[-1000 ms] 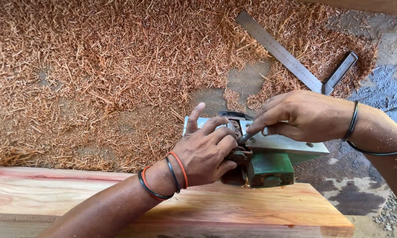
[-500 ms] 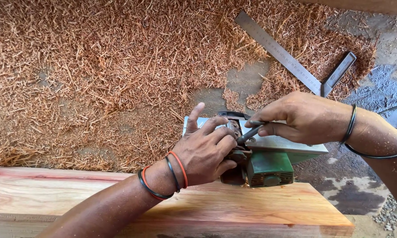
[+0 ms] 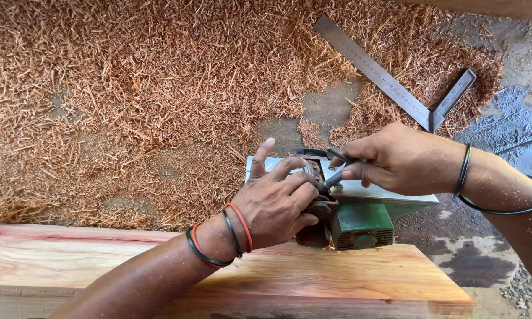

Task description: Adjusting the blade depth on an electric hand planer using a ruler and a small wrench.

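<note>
A green electric planer (image 3: 360, 223) lies upside down at the far edge of a reddish wooden plank (image 3: 313, 277), its shiny sole plate (image 3: 372, 192) facing up. My left hand (image 3: 278, 204) presses on the planer's cutter area, fingers bent over it. My right hand (image 3: 402, 159) grips a thin dark metal wrench (image 3: 331, 180) whose tip meets the planer's blade drum beside my left fingers. Bands circle both wrists.
Reddish wood shavings (image 3: 142, 100) cover the ground beyond the plank. A steel try square (image 3: 396, 82) lies on the shavings at the upper right. Bare grey concrete (image 3: 502, 195) and gravel show at the right.
My right hand has shifted slightly and turned the wrench at the blade drum. My left hand and the planer stay in place.
</note>
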